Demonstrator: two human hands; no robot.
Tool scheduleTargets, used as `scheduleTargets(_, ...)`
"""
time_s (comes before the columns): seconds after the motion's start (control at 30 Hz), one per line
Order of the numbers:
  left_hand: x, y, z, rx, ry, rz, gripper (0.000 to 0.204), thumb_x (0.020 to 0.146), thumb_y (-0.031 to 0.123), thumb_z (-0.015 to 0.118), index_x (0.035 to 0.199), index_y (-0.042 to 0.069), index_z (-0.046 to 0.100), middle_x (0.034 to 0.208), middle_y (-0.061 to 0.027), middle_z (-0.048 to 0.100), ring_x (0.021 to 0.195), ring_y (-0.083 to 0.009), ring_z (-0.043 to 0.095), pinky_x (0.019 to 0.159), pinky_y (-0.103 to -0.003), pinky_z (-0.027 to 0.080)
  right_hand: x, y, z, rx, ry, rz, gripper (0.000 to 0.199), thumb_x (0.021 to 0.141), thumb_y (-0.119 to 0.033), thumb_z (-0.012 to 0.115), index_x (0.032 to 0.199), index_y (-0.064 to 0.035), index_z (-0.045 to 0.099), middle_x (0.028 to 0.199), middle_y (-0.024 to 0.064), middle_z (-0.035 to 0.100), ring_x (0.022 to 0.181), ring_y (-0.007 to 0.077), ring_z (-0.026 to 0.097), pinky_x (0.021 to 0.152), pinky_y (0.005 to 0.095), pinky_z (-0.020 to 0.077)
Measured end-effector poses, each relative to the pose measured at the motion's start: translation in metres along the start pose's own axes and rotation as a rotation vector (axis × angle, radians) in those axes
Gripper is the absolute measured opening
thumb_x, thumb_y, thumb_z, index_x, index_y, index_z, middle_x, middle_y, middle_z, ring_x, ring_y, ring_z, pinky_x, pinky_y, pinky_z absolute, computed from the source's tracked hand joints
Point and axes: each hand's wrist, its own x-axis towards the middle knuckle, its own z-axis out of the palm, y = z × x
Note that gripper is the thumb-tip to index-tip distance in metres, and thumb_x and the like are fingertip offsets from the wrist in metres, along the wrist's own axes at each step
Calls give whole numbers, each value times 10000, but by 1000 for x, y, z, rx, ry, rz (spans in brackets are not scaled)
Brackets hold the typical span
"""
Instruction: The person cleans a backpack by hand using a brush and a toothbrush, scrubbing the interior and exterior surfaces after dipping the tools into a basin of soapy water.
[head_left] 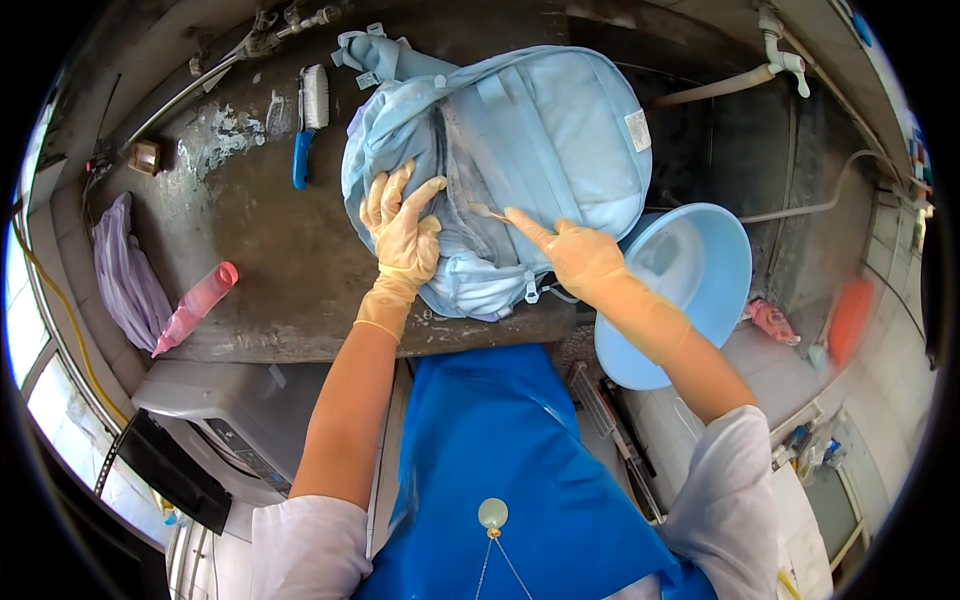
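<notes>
So the light blue backpack (560, 130) is lying on the dark desk (300, 270). Gloved left hand (402, 228) has its fingers spread on the fabric; right hand (578, 255) is pinching a slim tool (489, 211) at the grey mesh (462, 165), can't tell what kind. Blue basin (732, 262) sits just beside the bag.

Pink bottle (203, 299): lying over on the left of the dark counter (285, 240)
Lilac bundle (128, 270): crumpled, just beside that bottle
White tap (787, 61): up at the back right
Grey machine (235, 410): down by the counter's front edge, left side
</notes>
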Motion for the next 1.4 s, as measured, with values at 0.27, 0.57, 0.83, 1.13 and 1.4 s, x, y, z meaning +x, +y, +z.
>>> scheduleTargets(0.27,1,-1,4,-38,83,2,409,794,272,504,1155,211,685,1359,-83,523,1281,-297,371,1089,-415,181,-1,-5,8,72,161,-41,683,875,-19,471,1474,-319,335,906,168,627,824,334,664,711,423,547)
scheduleTargets(0.57,1,-2,3,-22,56,8,434,817,347,486,1176,207,686,1369,-89,522,1292,-299,367,1088,-408,176,14,7,18,38,216,-48,640,880,-44,458,1465,-283,359,867,157,628,799,342,660,717,438,540)
scheduleTargets(0.83,1,-1,2,-22,63,6,433,831,355,486,1190,213,683,1376,-82,523,1295,-290,368,1095,-411,168,23,5,8,5,317,-22,661,872,-18,474,1456,-306,364,859,174,624,767,358,653,694,455,540)
scheduleTargets(1.13,1,-1,3,-9,58,21,428,882,420,459,1189,221,680,1387,-74,510,1297,-300,362,1099,-425,172,16,18,28,-85,315,-42,723,859,-39,502,1495,-322,307,772,169,601,713,354,663,655,467,544)
scheduleTargets(1.4,2,1,2,-2,51,5,425,886,427,467,1201,228,672,1390,-69,508,1296,-303,365,1098,-428,174,0,22,27,14,152,-42,689,872,-39,492,1484,-292,304,829,204,633,749,368,668,657,473,541)
